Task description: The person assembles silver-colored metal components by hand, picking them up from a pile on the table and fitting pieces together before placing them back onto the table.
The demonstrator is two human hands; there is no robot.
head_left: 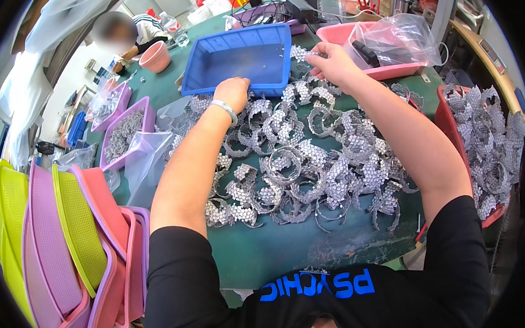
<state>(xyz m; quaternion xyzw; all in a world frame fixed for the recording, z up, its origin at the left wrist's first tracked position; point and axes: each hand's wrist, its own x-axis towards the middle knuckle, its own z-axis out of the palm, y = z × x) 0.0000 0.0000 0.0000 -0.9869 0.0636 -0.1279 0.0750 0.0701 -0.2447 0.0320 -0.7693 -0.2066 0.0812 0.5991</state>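
A blue plastic bin (238,59) stands on the green table, tilted in view. My left hand (231,94) is closed at its near rim, the fingertips partly hidden. Beyond the bin's right side, my right hand (334,64) pinches a short silver scaly band (300,54) between thumb and fingers. Below both hands spreads a loose pile of curled silver-grey scaly bands (310,160), many bent into rings.
A pink tray (392,70) with plastic bags is at the back right; a red bin (445,117) heaped with bands stands right. Purple baskets (149,119) and a pink bowl (155,57) are left, stacked colourful baskets (81,232) nearer. A person (144,33) sits across the table.
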